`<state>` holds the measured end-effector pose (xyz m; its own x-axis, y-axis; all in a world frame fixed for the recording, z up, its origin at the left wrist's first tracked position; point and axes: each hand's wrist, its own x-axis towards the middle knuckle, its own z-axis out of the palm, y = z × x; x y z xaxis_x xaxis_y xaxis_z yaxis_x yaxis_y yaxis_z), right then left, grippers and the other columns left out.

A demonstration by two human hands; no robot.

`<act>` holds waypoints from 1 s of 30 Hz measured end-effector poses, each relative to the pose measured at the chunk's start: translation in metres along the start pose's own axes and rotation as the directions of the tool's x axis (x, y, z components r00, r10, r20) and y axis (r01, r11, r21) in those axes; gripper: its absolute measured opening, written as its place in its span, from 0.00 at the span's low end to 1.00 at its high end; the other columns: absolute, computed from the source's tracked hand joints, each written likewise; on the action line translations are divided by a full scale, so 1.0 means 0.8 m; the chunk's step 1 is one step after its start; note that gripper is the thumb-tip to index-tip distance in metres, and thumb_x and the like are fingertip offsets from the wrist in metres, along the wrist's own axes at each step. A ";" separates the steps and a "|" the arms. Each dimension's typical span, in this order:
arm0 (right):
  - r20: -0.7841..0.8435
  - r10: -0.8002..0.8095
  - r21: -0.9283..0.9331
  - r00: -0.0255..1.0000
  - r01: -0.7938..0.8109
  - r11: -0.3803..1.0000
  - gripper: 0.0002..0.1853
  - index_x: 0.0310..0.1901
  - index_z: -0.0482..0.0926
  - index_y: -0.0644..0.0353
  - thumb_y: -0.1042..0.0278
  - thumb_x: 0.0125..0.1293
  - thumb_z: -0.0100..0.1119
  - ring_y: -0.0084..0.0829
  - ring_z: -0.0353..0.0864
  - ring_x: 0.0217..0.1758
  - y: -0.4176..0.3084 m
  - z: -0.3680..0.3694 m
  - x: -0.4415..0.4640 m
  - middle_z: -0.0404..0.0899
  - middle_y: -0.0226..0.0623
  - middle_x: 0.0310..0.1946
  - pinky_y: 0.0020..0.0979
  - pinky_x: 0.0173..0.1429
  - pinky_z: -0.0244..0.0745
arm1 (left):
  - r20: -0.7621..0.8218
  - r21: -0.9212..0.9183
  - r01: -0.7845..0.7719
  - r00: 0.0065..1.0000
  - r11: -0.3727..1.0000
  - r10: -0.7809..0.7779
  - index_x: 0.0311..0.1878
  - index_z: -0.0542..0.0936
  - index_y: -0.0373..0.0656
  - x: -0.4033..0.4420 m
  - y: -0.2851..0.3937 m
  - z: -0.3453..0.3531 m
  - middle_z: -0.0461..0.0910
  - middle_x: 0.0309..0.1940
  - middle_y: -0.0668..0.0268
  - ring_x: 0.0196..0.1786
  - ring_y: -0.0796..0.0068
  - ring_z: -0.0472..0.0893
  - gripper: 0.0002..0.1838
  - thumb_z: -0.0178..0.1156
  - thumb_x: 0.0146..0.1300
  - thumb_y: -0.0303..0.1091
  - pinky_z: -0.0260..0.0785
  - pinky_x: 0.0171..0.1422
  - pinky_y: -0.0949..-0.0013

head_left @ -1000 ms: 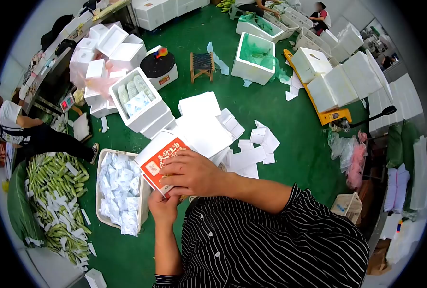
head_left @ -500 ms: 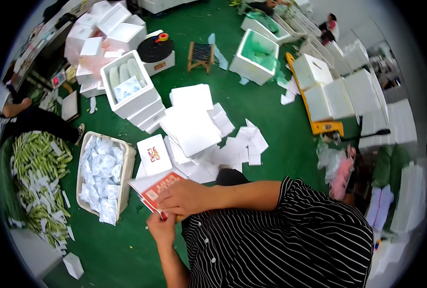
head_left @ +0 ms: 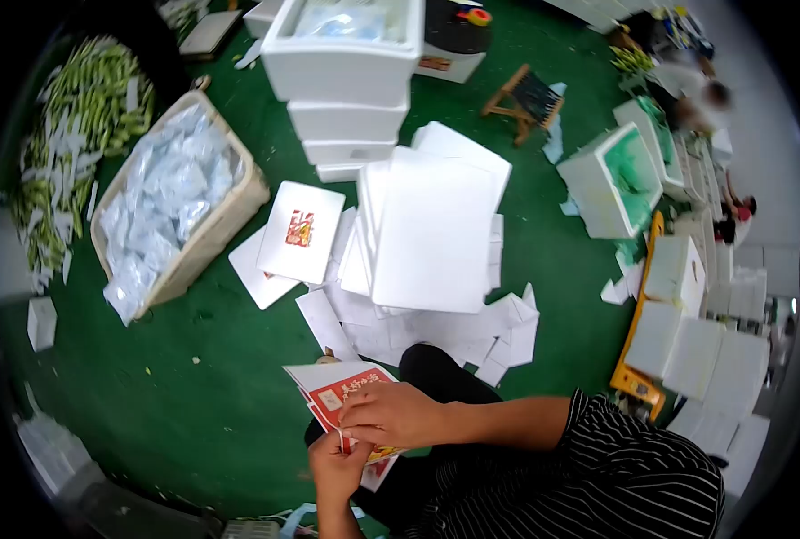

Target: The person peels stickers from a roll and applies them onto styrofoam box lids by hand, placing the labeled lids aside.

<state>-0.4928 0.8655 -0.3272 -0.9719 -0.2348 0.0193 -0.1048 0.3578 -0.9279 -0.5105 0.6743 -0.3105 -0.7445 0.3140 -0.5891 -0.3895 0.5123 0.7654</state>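
Several stacked red-and-white printed sheets (head_left: pixel 330 395) are at the lower middle of the head view, white at one corner, with yellow print near the lower edge. My right hand (head_left: pixel 393 415) lies over them from the right, its fingers bent and closed on the sheets. Below, my left hand (head_left: pixel 339 465) pinches their lower edge, close to the right fingertips. Just what lies between the two sets of fingertips is hidden. Another printed sheet (head_left: pixel 377 472) shows underneath, by my leg.
White foam lids (head_left: pixel 436 234) are piled ahead among loose white sheets (head_left: pixel 508 332). A lid with a red label (head_left: pixel 299 228) lies beside them. Stacked foam boxes (head_left: pixel 346 81), a crate of ice packs (head_left: pixel 254 184), green vegetables (head_left: pixel 85 117) and a stool (head_left: pixel 526 101) stand around. Other people are at the upper right.
My view has turned and moved closer to the lid pile; the crate and boxes sit differently in it. Both hands remain on the printed sheets, now lower in the picture.
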 end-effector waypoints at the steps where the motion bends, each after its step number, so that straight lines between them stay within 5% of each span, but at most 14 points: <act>1: -0.020 -0.013 -0.005 1.000 0.013 1.000 0.10 0.42 0.84 0.56 0.62 0.69 0.58 0.37 0.82 0.49 0.026 0.018 0.005 0.83 0.30 0.45 0.37 0.52 0.79 | -0.029 -0.013 -0.037 0.999 0.999 0.036 0.33 0.83 0.34 0.013 -0.022 0.002 0.84 0.24 0.62 0.26 0.81 0.78 0.07 0.70 0.53 0.26 0.71 0.32 0.72; 6: 0.014 -0.025 0.080 1.000 0.024 0.997 0.09 0.43 0.84 0.58 0.64 0.71 0.59 0.37 0.83 0.48 0.141 0.086 0.043 0.84 0.34 0.44 0.36 0.51 0.79 | -0.185 -0.167 -0.130 0.978 0.977 0.098 0.37 0.85 0.34 0.093 -0.125 0.010 0.86 0.28 0.63 0.31 0.80 0.82 0.08 0.72 0.54 0.25 0.74 0.37 0.72; 9: 0.086 0.149 0.298 0.985 -0.168 0.940 0.09 0.43 0.84 0.60 0.64 0.73 0.58 0.33 0.84 0.47 0.195 0.088 0.056 0.84 0.38 0.46 0.33 0.50 0.79 | -0.112 -0.021 -0.116 0.987 0.993 0.113 0.44 0.84 0.31 0.110 -0.186 0.005 0.87 0.34 0.60 0.34 0.77 0.83 0.13 0.72 0.55 0.24 0.75 0.41 0.72; 11: 0.244 0.388 0.465 0.889 -0.458 0.758 0.10 0.45 0.79 0.61 0.63 0.77 0.55 0.19 0.78 0.40 0.216 0.072 0.053 0.84 0.33 0.46 0.25 0.44 0.75 | -0.110 -0.339 0.003 0.993 0.941 -0.042 0.37 0.80 0.40 0.107 -0.303 0.007 0.83 0.30 0.65 0.31 0.76 0.80 0.09 0.69 0.59 0.33 0.75 0.36 0.68; 13: 0.007 0.237 0.667 0.972 -0.181 0.723 0.08 0.46 0.75 0.59 0.63 0.78 0.54 0.16 0.74 0.39 0.249 0.073 0.041 0.81 0.27 0.42 0.24 0.44 0.73 | -0.223 0.286 -0.216 0.932 0.934 0.284 0.39 0.82 0.38 0.109 -0.338 -0.006 0.85 0.36 0.64 0.36 0.74 0.82 0.08 0.69 0.60 0.30 0.76 0.40 0.68; 15: -0.008 0.337 0.876 0.942 -0.155 0.456 0.09 0.44 0.75 0.56 0.60 0.78 0.53 0.16 0.73 0.38 0.254 0.044 0.033 0.77 0.22 0.35 0.23 0.44 0.70 | -0.396 -0.218 -0.056 0.917 0.974 -0.036 0.50 0.82 0.29 0.085 -0.276 0.015 0.84 0.41 0.59 0.35 0.73 0.80 0.18 0.73 0.56 0.23 0.75 0.40 0.70; 16: 0.003 0.451 0.960 0.892 -0.129 0.249 0.08 0.44 0.74 0.54 0.60 0.79 0.51 0.16 0.71 0.36 0.241 0.008 0.027 0.75 0.24 0.33 0.22 0.43 0.70 | -0.472 -0.265 -0.106 0.881 0.958 -0.033 0.49 0.82 0.29 0.084 -0.287 0.015 0.84 0.41 0.59 0.35 0.71 0.80 0.18 0.72 0.55 0.21 0.75 0.40 0.70; 17: -0.193 0.406 0.967 0.893 0.103 0.233 0.09 0.45 0.74 0.53 0.58 0.79 0.51 0.16 0.72 0.35 0.230 -0.033 0.011 0.74 0.24 0.33 0.22 0.42 0.71 | -0.545 -0.312 -0.152 0.837 0.938 -0.045 0.48 0.81 0.29 0.078 -0.304 0.013 0.83 0.40 0.59 0.34 0.70 0.80 0.17 0.72 0.54 0.20 0.75 0.39 0.69; 20: -0.771 -0.246 0.376 0.587 0.731 0.569 0.11 0.53 0.75 0.52 0.56 0.80 0.48 0.27 0.70 0.58 0.244 -0.221 -0.059 0.76 0.35 0.51 0.41 0.65 0.61 | -0.612 -0.386 -0.218 0.788 0.896 -0.072 0.49 0.81 0.29 0.054 -0.303 0.021 0.83 0.40 0.59 0.35 0.69 0.80 0.18 0.71 0.54 0.20 0.75 0.39 0.68; 22: -0.529 -0.773 -0.219 0.349 0.824 0.522 0.15 0.58 0.76 0.51 0.56 0.80 0.46 0.34 0.68 0.73 0.254 -0.307 -0.093 0.78 0.42 0.62 0.53 0.80 0.54 | -0.661 -0.430 -0.304 0.747 0.850 -0.067 0.49 0.80 0.30 0.066 -0.304 0.029 0.83 0.40 0.58 0.35 0.69 0.80 0.18 0.71 0.55 0.19 0.75 0.39 0.68; 23: -0.343 -0.804 -0.410 0.486 0.692 0.594 0.11 0.53 0.76 0.52 0.58 0.80 0.47 0.36 0.68 0.74 0.256 -0.313 -0.097 0.76 0.40 0.65 0.55 0.81 0.51 | -0.681 -0.446 -0.344 0.729 0.826 -0.064 0.49 0.80 0.30 0.075 -0.303 0.031 0.83 0.40 0.58 0.35 0.68 0.80 0.18 0.71 0.55 0.19 0.75 0.39 0.68; 26: 0.077 -0.372 -0.838 0.925 0.263 0.479 0.09 0.45 0.78 0.51 0.61 0.79 0.48 0.34 0.65 0.77 0.282 -0.295 -0.110 0.71 0.32 0.71 0.59 0.83 0.40 | -0.708 -0.459 -0.267 0.687 0.847 -0.166 0.52 0.79 0.29 0.092 -0.326 0.042 0.83 0.41 0.56 0.38 0.66 0.81 0.20 0.70 0.55 0.19 0.77 0.40 0.65; 27: 0.159 -0.080 -0.900 0.984 0.178 0.397 0.10 0.46 0.80 0.49 0.60 0.79 0.48 0.30 0.63 0.79 0.318 -0.274 -0.107 0.71 0.26 0.72 0.60 0.84 0.35 | -0.712 -0.451 -0.212 0.671 0.867 -0.207 0.53 0.78 0.29 0.097 -0.328 0.040 0.83 0.42 0.56 0.39 0.65 0.81 0.21 0.70 0.56 0.20 0.77 0.40 0.63; 30: 0.100 0.089 -0.748 0.991 0.016 0.663 0.14 0.51 0.82 0.44 0.48 0.73 0.56 0.27 0.49 0.83 0.389 -0.232 -0.116 0.69 0.19 0.73 0.63 0.83 0.27 | -0.631 -0.453 -0.277 0.771 0.847 -0.085 0.55 0.78 0.28 0.101 -0.308 0.052 0.83 0.45 0.54 0.42 0.62 0.82 0.21 0.69 0.57 0.20 0.78 0.41 0.61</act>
<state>-0.4745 1.1664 -0.5488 -0.9513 -0.2911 -0.1009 -0.2427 0.9099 -0.3365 -0.4524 0.6064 -0.5579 -0.8830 -0.3060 -0.3560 -0.3695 -0.0148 0.9291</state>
